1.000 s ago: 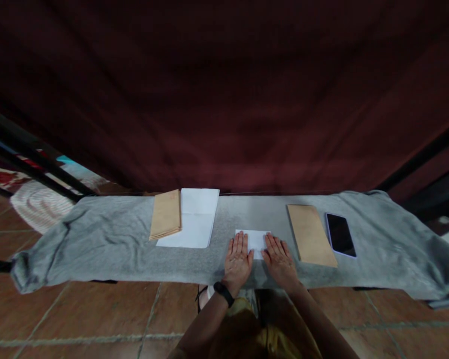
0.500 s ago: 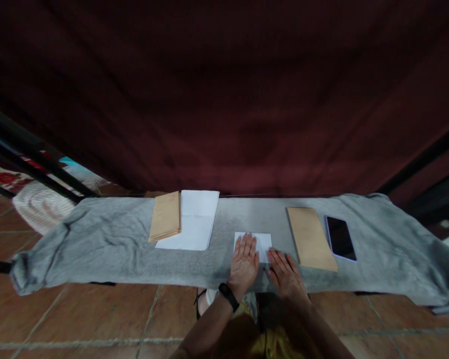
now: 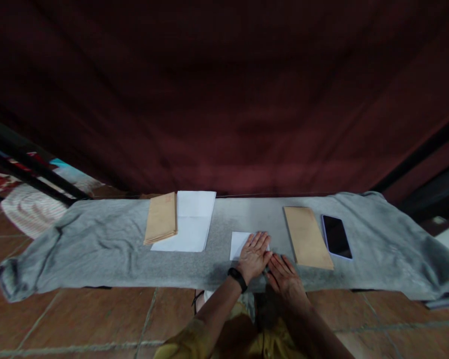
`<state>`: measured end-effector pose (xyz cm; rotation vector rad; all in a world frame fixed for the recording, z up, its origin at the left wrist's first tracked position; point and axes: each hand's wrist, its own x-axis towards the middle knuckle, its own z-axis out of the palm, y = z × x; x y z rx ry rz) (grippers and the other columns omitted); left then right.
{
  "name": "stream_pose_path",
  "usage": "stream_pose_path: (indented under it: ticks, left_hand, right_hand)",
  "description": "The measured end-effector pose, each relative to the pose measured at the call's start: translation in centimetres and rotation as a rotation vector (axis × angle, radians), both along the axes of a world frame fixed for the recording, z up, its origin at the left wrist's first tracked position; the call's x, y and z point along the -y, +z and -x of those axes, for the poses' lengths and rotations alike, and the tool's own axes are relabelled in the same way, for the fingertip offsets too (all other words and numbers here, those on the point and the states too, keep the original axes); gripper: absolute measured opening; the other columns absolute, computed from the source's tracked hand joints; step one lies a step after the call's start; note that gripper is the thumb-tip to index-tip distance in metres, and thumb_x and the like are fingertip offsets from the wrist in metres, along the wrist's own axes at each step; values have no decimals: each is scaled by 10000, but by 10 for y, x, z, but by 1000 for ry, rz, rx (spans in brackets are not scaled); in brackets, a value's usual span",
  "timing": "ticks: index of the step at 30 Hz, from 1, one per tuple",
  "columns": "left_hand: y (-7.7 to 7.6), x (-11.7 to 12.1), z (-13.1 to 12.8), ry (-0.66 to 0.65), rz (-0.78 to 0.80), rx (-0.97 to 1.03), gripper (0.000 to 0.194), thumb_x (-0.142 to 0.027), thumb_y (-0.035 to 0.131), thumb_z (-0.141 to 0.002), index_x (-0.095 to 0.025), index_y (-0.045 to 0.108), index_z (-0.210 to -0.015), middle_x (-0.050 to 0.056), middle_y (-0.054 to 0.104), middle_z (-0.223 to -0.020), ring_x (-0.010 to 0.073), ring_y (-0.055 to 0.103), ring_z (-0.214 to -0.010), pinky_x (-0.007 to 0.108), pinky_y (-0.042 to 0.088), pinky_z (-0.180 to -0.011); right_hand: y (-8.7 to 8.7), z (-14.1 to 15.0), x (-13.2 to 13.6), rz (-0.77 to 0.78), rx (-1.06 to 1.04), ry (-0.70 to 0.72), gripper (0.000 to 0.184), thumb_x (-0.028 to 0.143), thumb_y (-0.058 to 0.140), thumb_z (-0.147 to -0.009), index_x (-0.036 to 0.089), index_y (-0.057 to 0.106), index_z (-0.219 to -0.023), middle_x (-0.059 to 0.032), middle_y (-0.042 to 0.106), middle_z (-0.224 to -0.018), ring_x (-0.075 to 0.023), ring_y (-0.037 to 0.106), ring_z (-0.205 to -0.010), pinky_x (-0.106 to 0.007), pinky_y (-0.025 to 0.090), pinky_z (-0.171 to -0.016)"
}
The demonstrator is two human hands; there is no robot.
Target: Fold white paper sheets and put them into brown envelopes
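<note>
A small white piece of paper (image 3: 238, 244), seemingly folded, lies on the grey cloth in front of me. My left hand (image 3: 255, 253), with a black band at the wrist, rests flat over its right part, fingers stretched out and holding nothing. Close beside it, my right hand (image 3: 285, 279) lies with fingers extended near the paper's lower right corner. Whether its fingertips touch the paper I cannot tell.
Grey cloth (image 3: 108, 249) covers the narrow table. To the left, brown envelopes (image 3: 160, 217) overlap white sheets (image 3: 194, 224). A brown envelope (image 3: 309, 237) and a phone (image 3: 336, 237) lie to the right. Behind hangs a dark red curtain (image 3: 224, 124).
My left hand has slid right across the small paper, uncovering its left part. My right hand stays nearly in place. The whole view has shifted slightly.
</note>
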<state>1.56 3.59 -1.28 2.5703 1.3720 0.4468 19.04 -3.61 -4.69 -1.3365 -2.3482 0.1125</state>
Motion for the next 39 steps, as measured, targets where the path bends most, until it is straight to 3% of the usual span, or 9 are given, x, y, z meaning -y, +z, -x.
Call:
stream_pose_path:
  ticks: [8, 13, 24, 33, 39]
  left_hand:
    - [5, 6, 11, -87, -13, -5, 562, -509, 354, -1036, -222, 399, -1517, 72, 366, -1618, 201, 270, -1516, 451, 156, -1261]
    - [3, 14, 24, -149, -19, -18, 588, -554, 407, -1011, -251, 403, -1515, 71, 361, -1621, 206, 248, -1524, 460, 120, -1264]
    - [13, 37, 58, -269, -77, -151, 693, -590, 402, -1001, -218, 280, -1573, 82, 319, -1641, 213, 236, -1527, 438, 118, -1260]
    - [17, 47, 73, -288, -62, -144, 638, -598, 377, -1008, -251, 346, -1542, 65, 330, -1638, 210, 239, -1527, 438, 109, -1261]
    - [16, 45, 71, -295, -73, -148, 617, -581, 429, -996, -196, 441, -1478, 96, 413, -1592, 221, 272, -1515, 439, 130, -1263]
  right_hand:
    - [-3, -1, 2, 10, 2, -21, 396, 219, 438, -995, 191, 626, -1342, -104, 623, -1396, -258, 552, -1330, -527, 386, -1174]
    - [-7, -2, 3, -10, -13, -21, 386, 245, 422, -1011, 175, 644, -1318, -99, 583, -1440, -247, 545, -1339, -493, 352, -1201]
    - [-9, -5, 0, -207, 30, 14, 493, 223, 424, -1018, 148, 440, -1505, -114, 586, -1438, -232, 561, -1321, -462, 354, -1189]
    - [-8, -5, -2, -120, 6, -11, 447, 279, 381, -1044, 160, 503, -1457, -108, 599, -1427, -230, 554, -1325, -471, 350, -1185]
    - [6, 26, -19, -42, -22, -6, 502, 334, 324, -1056, 164, 424, -1518, -116, 515, -1508, -235, 450, -1416, -483, 351, -1183]
